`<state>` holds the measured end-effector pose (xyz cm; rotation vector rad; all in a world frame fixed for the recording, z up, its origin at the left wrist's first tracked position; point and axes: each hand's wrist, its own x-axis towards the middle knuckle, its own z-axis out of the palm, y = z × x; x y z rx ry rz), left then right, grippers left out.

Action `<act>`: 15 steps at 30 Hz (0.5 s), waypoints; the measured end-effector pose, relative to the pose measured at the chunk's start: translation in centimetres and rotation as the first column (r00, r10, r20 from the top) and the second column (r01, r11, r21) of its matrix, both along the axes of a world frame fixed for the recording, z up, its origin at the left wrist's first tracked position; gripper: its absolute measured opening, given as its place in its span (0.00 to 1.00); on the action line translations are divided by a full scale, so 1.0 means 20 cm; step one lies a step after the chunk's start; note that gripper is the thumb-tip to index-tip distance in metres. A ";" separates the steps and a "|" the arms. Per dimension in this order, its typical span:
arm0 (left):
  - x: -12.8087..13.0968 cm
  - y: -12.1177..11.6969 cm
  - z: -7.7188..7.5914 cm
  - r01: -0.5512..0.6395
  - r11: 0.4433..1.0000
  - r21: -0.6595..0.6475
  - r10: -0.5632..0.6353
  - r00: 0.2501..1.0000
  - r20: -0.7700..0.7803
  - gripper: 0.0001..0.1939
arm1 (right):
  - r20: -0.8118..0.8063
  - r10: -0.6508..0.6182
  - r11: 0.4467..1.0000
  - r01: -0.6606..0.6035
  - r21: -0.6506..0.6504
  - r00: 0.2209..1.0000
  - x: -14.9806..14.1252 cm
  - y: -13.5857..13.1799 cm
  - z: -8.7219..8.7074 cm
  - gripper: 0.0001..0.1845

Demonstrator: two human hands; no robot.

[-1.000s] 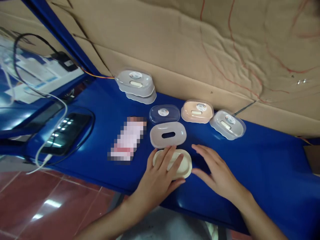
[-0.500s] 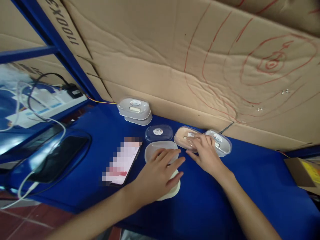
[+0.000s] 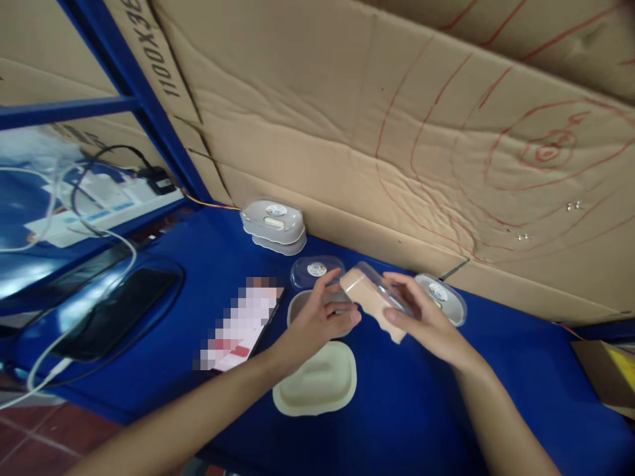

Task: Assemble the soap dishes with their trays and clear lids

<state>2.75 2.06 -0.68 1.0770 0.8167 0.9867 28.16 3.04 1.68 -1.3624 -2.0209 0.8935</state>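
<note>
My right hand grips the right end of a peach box with a clear lid, tilted and raised off the table. At the box's other end is my left hand, thumb and fingers apart; I cannot tell whether it touches the box. Behind and below that hand, a whitish translucent dish is partly hidden. A loose clear lid with a round label lies just beyond it. Closer to me rests a cream oval tray. A white box with a clear lid sits beyond my right hand.
Two stacked white lidded boxes stand against the cardboard wall. A phone with a lit, blurred screen lies left of my left hand. Farther left are a dark phone, cables and a power strip. The table is blue.
My right hand has picked up the peach box and tilted it, bringing it slightly towards me. My left hand has moved up from over the cream tray to the box's left end, uncovering the tray.
</note>
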 end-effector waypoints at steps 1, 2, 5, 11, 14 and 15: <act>0.00 0.00 0.01 0.048 0.997 -0.058 -0.043 0.995 0.084 0.43 | -0.073 0.052 0.997 -0.056 -0.059 0.996 -0.02 -0.02 0.02 0.32; 0.00 0.00 0.01 0.091 0.991 -0.097 -0.075 0.985 0.157 0.43 | -0.147 0.085 0.989 -0.101 -0.106 0.985 -0.03 -0.04 0.04 0.33; 0.00 -0.01 0.02 0.129 0.985 -0.114 -0.102 0.971 0.214 0.42 | -0.245 0.070 0.988 -0.101 -0.119 0.967 -0.06 -0.05 0.06 0.29; 0.00 -0.05 0.02 0.194 0.969 -0.153 -0.159 0.963 0.217 0.45 | 0.122 -0.162 0.940 0.115 0.320 0.979 0.00 0.03 0.03 0.32; 0.02 -0.08 0.01 0.271 0.942 -0.201 -0.232 0.953 0.195 0.50 | 0.268 -0.186 0.925 0.076 0.374 0.945 0.03 0.10 -0.06 0.31; 0.03 -0.09 0.01 0.292 0.931 -0.217 -0.254 0.949 0.186 0.52 | 0.288 -0.164 0.934 0.054 0.353 0.943 0.03 0.12 -0.10 0.29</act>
